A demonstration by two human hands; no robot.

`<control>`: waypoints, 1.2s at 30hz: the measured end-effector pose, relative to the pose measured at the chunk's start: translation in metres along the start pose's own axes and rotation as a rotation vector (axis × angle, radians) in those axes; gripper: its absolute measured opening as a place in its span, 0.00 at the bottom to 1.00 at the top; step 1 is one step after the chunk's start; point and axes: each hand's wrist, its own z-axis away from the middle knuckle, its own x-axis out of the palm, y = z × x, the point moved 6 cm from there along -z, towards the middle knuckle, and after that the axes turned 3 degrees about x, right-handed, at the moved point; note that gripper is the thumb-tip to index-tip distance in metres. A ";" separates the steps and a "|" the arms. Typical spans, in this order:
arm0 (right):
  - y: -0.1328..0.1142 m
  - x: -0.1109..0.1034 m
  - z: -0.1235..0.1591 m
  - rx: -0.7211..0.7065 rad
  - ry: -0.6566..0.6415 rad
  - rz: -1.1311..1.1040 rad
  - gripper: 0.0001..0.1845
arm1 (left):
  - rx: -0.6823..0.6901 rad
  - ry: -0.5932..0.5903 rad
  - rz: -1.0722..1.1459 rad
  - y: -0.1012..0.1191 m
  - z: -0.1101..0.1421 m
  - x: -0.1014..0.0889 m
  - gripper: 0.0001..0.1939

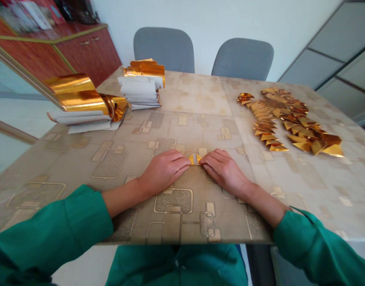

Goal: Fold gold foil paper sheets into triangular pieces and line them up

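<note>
A small piece of folded gold foil paper [192, 159] lies between my hands over the middle of the table, with gold triangles and a pale gap showing in it. The fingers of my left hand [168, 169] are closed together on its left end. My right hand [224, 169] pinches the right end in the same way. Both hands rest low on the patterned tablecloth [173, 200], and my fingers cover most of the paper's two ends.
A loose stack of gold-and-white paper sheets [84, 115] curls at the left edge; another stack [142, 89] stands behind it. Rows of folded gold pieces [301, 119] lie at the right. Two grey chairs [164, 47] stand beyond, a wooden cabinet [87, 53] at back left.
</note>
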 end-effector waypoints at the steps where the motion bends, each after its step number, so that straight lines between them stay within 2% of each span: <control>1: 0.001 0.000 -0.001 0.018 0.007 -0.023 0.12 | -0.030 -0.005 0.025 -0.001 -0.001 0.000 0.12; 9: 0.012 0.003 -0.010 0.196 0.020 -0.127 0.07 | -0.310 0.050 0.269 -0.016 -0.003 -0.001 0.02; 15: 0.014 0.008 -0.012 0.251 0.070 -0.146 0.02 | -0.342 0.053 0.319 -0.017 -0.003 -0.001 0.03; 23: 0.012 0.013 -0.016 0.266 0.032 -0.011 0.05 | -0.373 0.029 0.240 -0.017 -0.004 -0.001 0.04; 30: 0.011 0.013 -0.016 0.316 0.048 0.066 0.09 | -0.382 -0.058 0.135 -0.019 -0.006 0.002 0.05; 33: 0.013 0.012 -0.015 0.339 0.053 0.084 0.08 | -0.353 -0.043 0.113 -0.020 -0.005 0.002 0.04; 36: 0.017 0.011 -0.014 0.362 0.037 0.082 0.08 | -0.244 -0.008 0.075 -0.017 -0.006 0.002 0.04</control>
